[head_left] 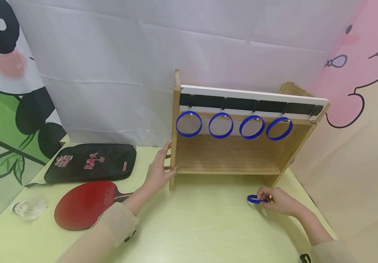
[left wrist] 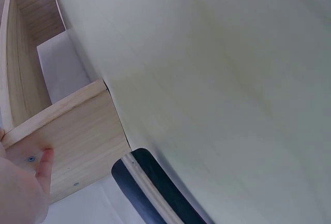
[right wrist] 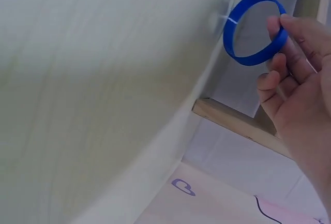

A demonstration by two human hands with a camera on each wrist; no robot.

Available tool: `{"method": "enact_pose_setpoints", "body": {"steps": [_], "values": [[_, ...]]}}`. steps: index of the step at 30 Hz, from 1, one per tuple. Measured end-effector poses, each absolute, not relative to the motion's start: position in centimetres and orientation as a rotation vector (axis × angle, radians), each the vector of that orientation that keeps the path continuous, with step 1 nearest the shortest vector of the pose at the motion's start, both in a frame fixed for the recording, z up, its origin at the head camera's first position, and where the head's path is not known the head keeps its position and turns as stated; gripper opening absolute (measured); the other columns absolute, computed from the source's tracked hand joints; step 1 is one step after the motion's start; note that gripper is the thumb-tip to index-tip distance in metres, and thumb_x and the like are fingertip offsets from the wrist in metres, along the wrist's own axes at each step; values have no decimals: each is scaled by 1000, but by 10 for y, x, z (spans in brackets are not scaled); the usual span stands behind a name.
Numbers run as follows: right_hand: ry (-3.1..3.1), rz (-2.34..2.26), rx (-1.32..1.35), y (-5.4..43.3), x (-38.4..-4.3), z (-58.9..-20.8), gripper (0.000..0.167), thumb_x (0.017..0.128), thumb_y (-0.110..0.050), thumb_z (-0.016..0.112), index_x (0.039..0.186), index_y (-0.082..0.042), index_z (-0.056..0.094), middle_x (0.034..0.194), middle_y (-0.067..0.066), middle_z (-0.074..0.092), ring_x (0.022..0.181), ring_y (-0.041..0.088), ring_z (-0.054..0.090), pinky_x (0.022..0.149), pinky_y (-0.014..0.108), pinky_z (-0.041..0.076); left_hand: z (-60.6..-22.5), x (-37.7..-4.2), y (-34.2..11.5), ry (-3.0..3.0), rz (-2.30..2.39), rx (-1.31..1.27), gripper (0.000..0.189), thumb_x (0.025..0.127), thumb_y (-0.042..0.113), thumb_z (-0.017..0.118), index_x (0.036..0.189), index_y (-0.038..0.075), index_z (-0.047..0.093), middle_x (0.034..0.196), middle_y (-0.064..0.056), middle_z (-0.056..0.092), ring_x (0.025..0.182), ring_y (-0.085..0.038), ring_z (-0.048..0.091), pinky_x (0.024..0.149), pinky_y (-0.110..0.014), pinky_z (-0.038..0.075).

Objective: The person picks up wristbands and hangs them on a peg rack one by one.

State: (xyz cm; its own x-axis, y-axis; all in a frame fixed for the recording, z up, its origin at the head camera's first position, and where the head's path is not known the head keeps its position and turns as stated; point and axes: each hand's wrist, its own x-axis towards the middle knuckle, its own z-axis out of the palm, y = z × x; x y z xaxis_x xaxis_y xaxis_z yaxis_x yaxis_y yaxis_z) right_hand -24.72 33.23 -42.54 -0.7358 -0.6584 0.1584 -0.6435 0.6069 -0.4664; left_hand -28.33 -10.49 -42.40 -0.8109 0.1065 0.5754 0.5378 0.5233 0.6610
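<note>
A wooden rack (head_left: 228, 155) stands on the table, with hooks along its white and black front bar (head_left: 221, 102). Several blue wristbands (head_left: 189, 124) hang from the hooks; the hook at the far right (head_left: 313, 119) is bare. My left hand (head_left: 158, 170) holds the rack's left side panel (left wrist: 83, 141), thumb at the front edge and fingers against the outer face. Low in front of the rack's right end, my right hand (head_left: 279, 201) pinches another blue wristband (right wrist: 253, 58) between thumb and fingers, just above the table.
Left of the rack lie a black zippered case (head_left: 91, 162), a red table tennis paddle (head_left: 85, 206) with its handle under my left forearm, and a shuttlecock (head_left: 30, 208). A white cloth (head_left: 110, 65) hangs behind, and a printed wall (head_left: 366, 146) rises on the right.
</note>
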Motion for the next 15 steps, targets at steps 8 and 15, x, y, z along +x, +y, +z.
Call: {"method": "enact_pose_setpoints", "body": {"steps": [8, 15], "values": [[2921, -779, -1126, 333, -241, -408, 22, 81, -1, 70, 90, -17, 59, 79, -14, 55, 68, 0, 46, 50, 16, 41, -424, -282, -104, -2297, -1232, -525, 95, 79, 8, 72, 152, 30, 15, 146, -3, 37, 115, -30, 56, 71, -26, 60], [3066, -812, -1216, 335, -235, -387, 28, 76, 2, 73, 87, -21, 60, 76, -18, 54, 67, 1, 47, 50, 18, 41, -425, -282, -104, -2299, -1238, -522, 95, 79, 7, 72, 152, 29, 16, 146, -3, 36, 116, -29, 55, 72, -26, 60]]}}
